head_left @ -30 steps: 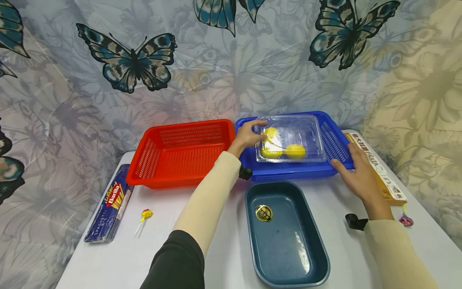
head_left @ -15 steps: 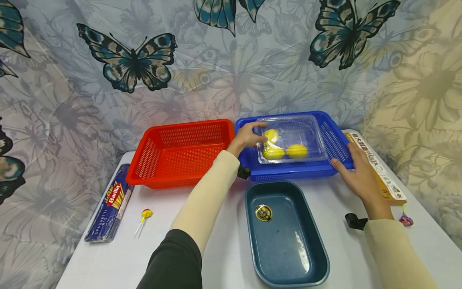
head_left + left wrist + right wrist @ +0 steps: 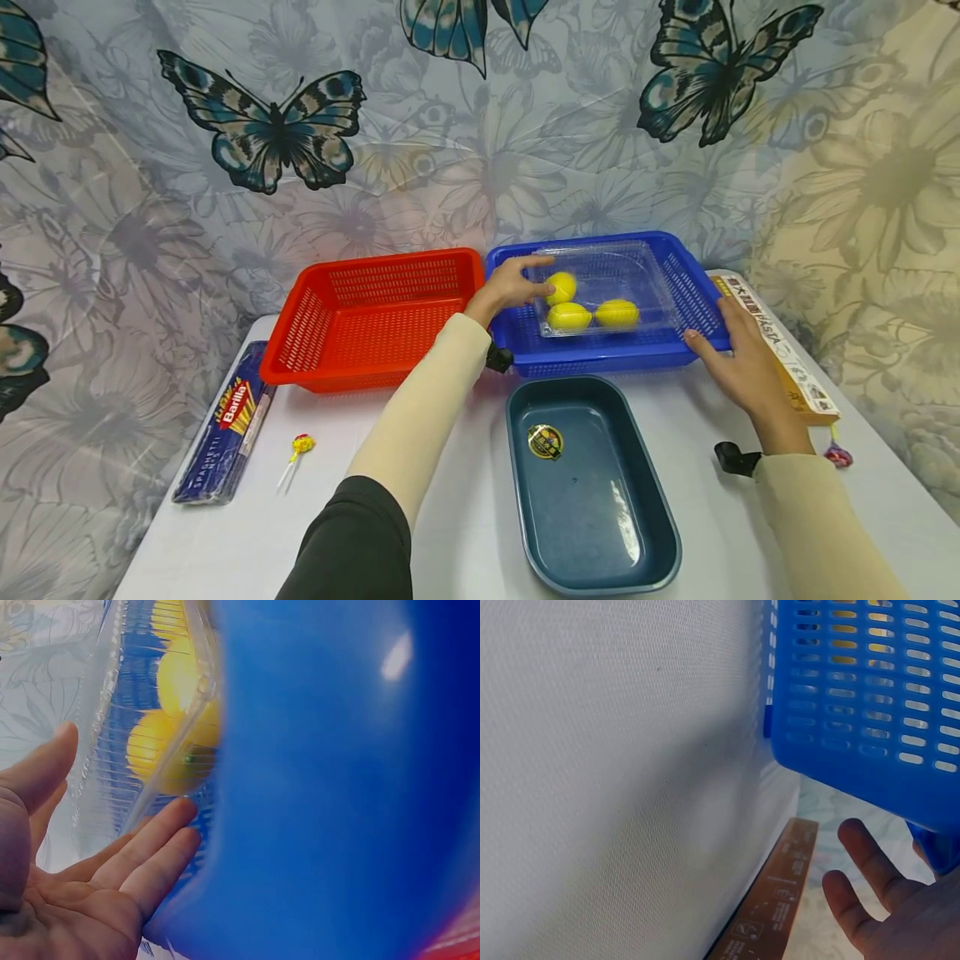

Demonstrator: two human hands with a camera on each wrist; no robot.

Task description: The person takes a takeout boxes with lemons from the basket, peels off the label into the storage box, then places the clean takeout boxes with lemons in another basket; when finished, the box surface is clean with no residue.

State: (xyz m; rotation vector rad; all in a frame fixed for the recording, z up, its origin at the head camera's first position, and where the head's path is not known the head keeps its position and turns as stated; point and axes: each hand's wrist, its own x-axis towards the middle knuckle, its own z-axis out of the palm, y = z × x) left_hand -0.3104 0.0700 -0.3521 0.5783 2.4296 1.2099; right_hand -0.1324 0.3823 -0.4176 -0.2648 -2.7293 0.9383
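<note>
A clear plastic container (image 3: 651,279) with three lemons (image 3: 617,313) lies inside the blue basket (image 3: 693,292). My left hand (image 3: 510,287) is at the container's left side, fingers straight and thumb apart. In the left wrist view, its fingertips (image 3: 184,810) are right below the lemons, and the gap between thumb and fingers holds nothing. My right hand (image 3: 742,358) touches the basket's right end, thumb at the front corner. The right wrist view shows two of its fingers (image 3: 866,851) extended apart below the basket's rim.
A red basket (image 3: 375,333) stands left of the blue one, a grey-blue tray (image 3: 585,508) in front. A Barilla spaghetti pack (image 3: 225,425) and a lollipop (image 3: 302,444) lie at left. At right are a pasta box (image 3: 787,358) and another lollipop (image 3: 837,455).
The container has settled slightly lower and to the right in the blue basket. My left hand has shifted a little left, away from its edge. My right hand stays at the basket.
</note>
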